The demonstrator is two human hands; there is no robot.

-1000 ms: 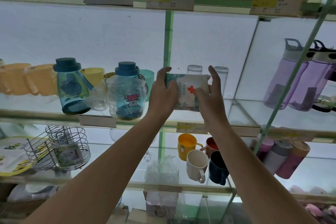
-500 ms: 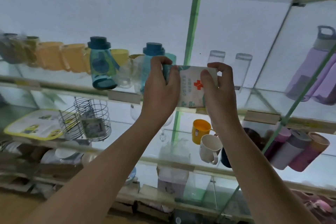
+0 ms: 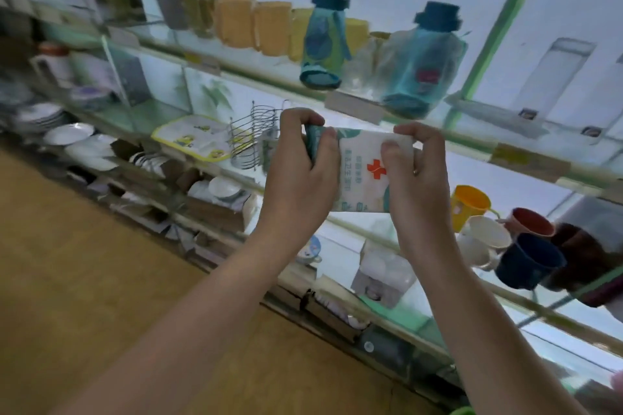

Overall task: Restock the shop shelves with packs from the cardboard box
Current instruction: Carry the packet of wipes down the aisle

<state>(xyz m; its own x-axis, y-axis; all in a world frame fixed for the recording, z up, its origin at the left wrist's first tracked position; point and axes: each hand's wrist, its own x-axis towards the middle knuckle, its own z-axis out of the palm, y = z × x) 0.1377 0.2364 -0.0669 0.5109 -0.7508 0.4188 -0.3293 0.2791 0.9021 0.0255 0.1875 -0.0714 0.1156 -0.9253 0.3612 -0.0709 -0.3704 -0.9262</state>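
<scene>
Both hands, left hand [image 3: 300, 175] and right hand [image 3: 416, 175], grip one white-teal pack [image 3: 362, 175] by its ends, mid-air before the glass shelves [image 3: 269, 72], apparently mid-placement; next move likely needs a free shelf spot, cardboard box unseen.

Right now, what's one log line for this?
left hand: grips pack | right hand: grips pack | pack: held in front of glass shelves | placed: not yet

The left hand [image 3: 300, 178] and right hand [image 3: 418, 185] are bare, with short, plain nails. The left forearm [image 3: 202, 307] and right forearm [image 3: 472, 307] are bare too, uncovered down to the frame's lower edge. A small dark glint on one right-hand finger may be a ring [image 3: 417, 172], but it is too blurred to tell.
</scene>
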